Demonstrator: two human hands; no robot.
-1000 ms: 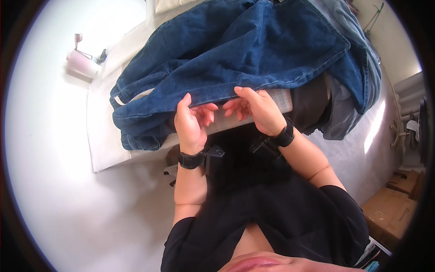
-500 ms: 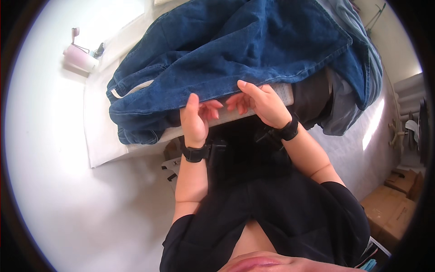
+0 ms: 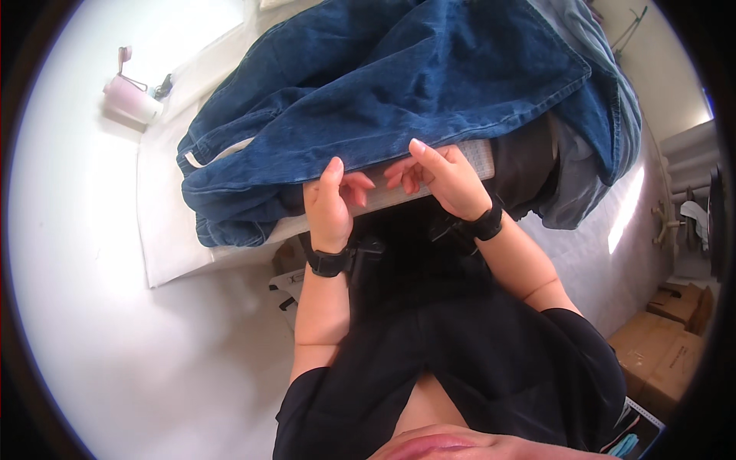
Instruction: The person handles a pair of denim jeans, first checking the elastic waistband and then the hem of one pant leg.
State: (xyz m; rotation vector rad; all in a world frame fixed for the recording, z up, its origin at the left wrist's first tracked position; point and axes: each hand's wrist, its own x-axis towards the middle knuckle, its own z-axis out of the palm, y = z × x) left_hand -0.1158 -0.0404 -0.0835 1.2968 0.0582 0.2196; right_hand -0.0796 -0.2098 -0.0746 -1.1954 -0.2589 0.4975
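Spread over a pale table (image 3: 165,249) are blue denim jeans (image 3: 429,84), creased, with what looks like the waistband at the left. My left hand (image 3: 330,203) is at their near edge, thumb raised and fingers loosely bent with nothing between them. Just to its right, my right hand (image 3: 447,176) is held the same way, its thumb up against the denim's lower edge and its fingers apart. The two sets of fingertips point toward each other with a small gap. Whether either hand touches the cloth is hard to tell.
Grey and dark clothes (image 3: 571,180) hang over the table's right side, partly under the denim. A pale pink tumbler (image 3: 132,100) stands at the far left. Cardboard boxes (image 3: 652,349) are stacked at the lower right. Both my wrists wear black straps (image 3: 328,263).
The hands keep almost the same pose, with only a slight shift of the fingers and thumbs. The whole view has moved a little; the jeans lie as before.
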